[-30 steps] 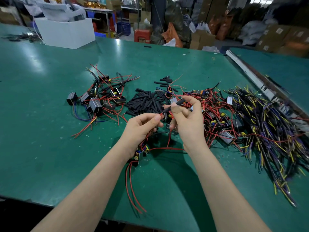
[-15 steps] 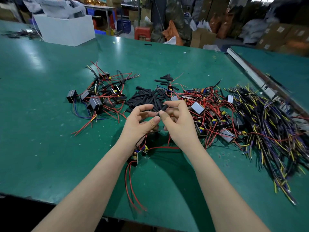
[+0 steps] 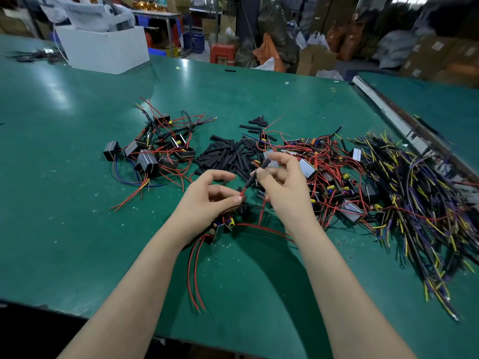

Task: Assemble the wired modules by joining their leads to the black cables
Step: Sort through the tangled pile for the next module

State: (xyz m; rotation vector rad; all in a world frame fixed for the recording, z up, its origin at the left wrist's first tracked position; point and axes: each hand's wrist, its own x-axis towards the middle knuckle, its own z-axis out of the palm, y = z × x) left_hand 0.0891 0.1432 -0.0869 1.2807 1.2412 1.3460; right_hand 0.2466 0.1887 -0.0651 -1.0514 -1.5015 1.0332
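Note:
My left hand (image 3: 207,200) pinches the tip of a red lead (image 3: 242,192) between thumb and forefinger. My right hand (image 3: 283,187) holds a short black sleeve (image 3: 256,172) at a slant, its lower end right at that lead tip. Below my left wrist lies the wired module (image 3: 220,228), its red leads (image 3: 194,275) trailing toward the table's near edge. Behind my hands sits a pile of black sleeves (image 3: 228,154). Modules with red leads (image 3: 334,182) lie to the right, beside a heap of black cables (image 3: 425,200) with yellow and purple ends.
A cluster of black modules with red and blue wires (image 3: 153,151) lies at the left on the green table (image 3: 64,203). A white box (image 3: 103,47) stands at the far left. A metal rail (image 3: 388,112) runs along the right edge.
My hands were pressed together half a second ago; they have drawn slightly apart, and the black sleeve shows again in my right hand, meeting the red lead tip.

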